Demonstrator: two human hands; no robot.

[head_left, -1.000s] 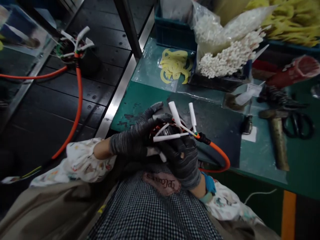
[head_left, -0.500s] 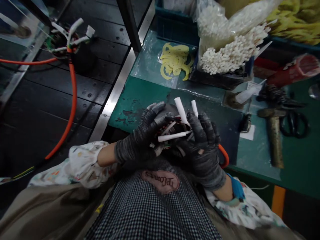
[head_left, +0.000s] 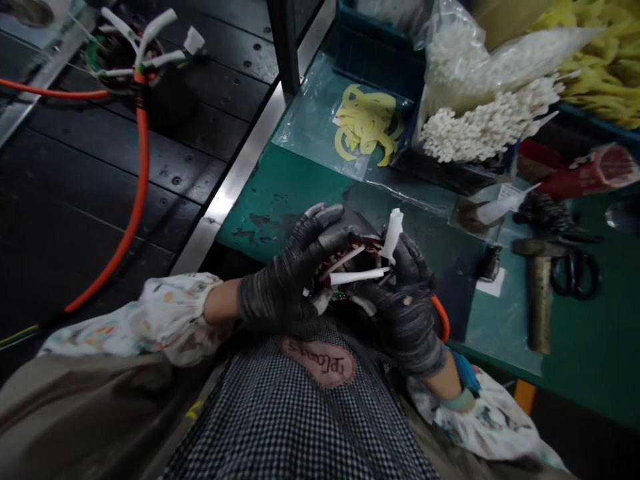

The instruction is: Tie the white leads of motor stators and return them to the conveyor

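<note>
Grey-gloved left hand (head_left: 295, 267) and right hand (head_left: 407, 303) grasp a round, black, wire-filled housing (head_left: 357, 224) (slender white tubes (head_left: 356, 276) protrude).

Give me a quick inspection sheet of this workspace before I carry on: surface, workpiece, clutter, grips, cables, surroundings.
Surface: green table, dark-scuffed near its left edge, partly under clear plastic.
Workpiece: wound part with white sleeves jutting out at different angles.
Clutter: loose yellow rings, white pieces heaped in a bag, hammer lying at the right.
Grips: left grip and right grip, both gloved, cupped against opposite sides of the part; firmness cannot be told.
Cables: orange cable beside the right grip, its ends hidden; longer orange cable curving down from a similar part at upper left.
Surroundings: dark panels left of the table, metal strip between, black post beyond.
</note>
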